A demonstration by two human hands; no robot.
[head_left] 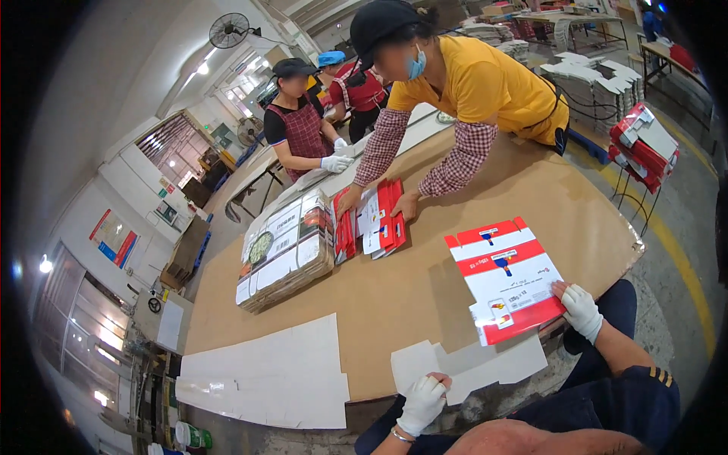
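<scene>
A flat red and white carton blank (509,282) with blue print lies at the near right of the table. My right hand (582,312), in a white glove with bare fingertips, grips its right edge. Beneath its near end are white cardboard pieces (485,368) that reach past the table's edge. Over the left one, my gloved left hand (423,402) is closed with its fingers curled; whether it pinches the cardboard is hidden. Across the table a person in yellow (485,80) has both hands on a bundle of folded red and white cartons (383,216).
A strapped stack of printed cartons (288,246) stands left of that bundle on the brown table (409,303). A white sheet (265,371) covers the near left corner. Two more people (311,125) work behind. A wire stand with red cartons (644,148) is at right.
</scene>
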